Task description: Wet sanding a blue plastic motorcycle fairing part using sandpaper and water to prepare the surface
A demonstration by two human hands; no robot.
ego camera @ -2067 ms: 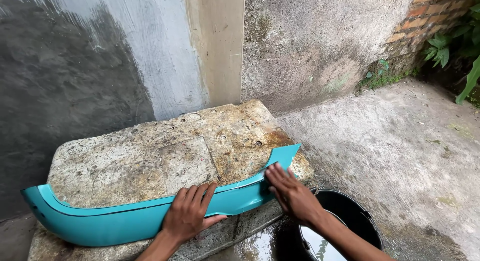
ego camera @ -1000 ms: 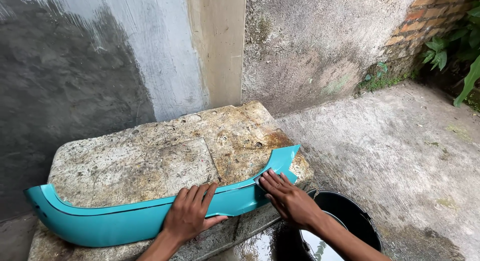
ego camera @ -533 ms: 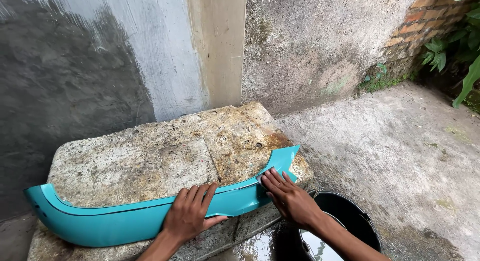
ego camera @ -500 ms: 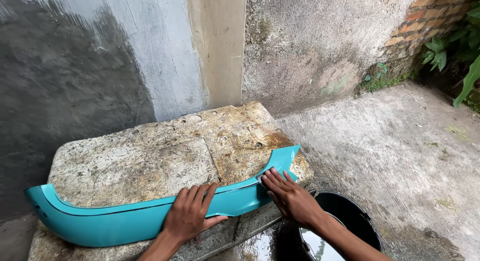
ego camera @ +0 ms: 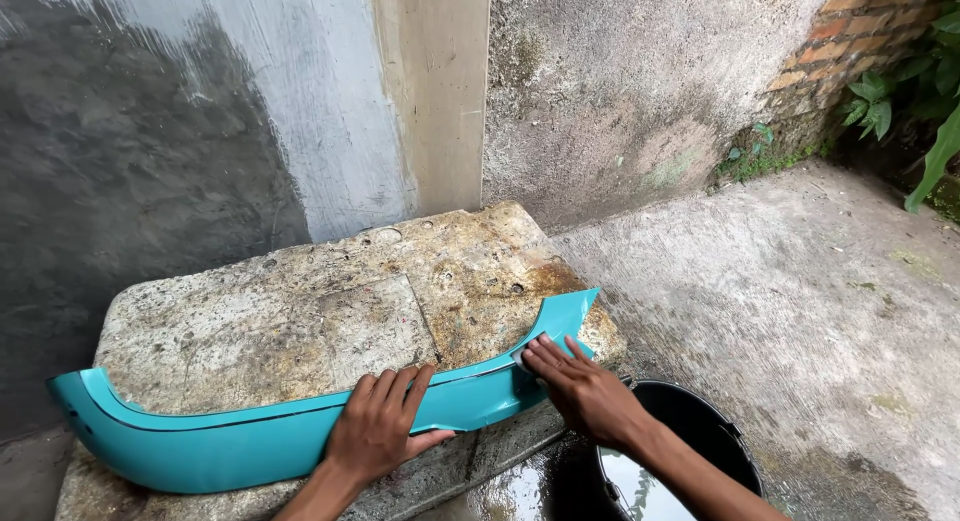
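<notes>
Both forearms are running out of the frame at the 6 o'clock edge, so only the hands and wrists are showing. The black bucket (ego camera: 690, 451) at 5 o'clock is being cut off by the lower edge, and the right forearm is covering part of its rim; the water inside is reflecting light. A small pale item is sitting under the fingertips of the right hand (ego camera: 580, 391), but it is too hidden to identify. The turquoise panel (ego camera: 250, 441) is lying lengthwise along the front edge of the stone slab (ego camera: 300, 311), which is serving as the desk. The panel is a long, curved, glossy plastic piece with a thin dark line running along its upper crease; its left end is curling upward at 9 o'clock and its right end is flaring to a point at 3 o'clock. The left hand (ego camera: 380, 431) is lying flat and released on the middle of the panel, fingers spread, pressing it down. The right hand is lying released with its fingers extended against the panel just below the flared tip. Green leaves (ego camera: 930, 91) are being cropped at 2 o'clock.
</notes>
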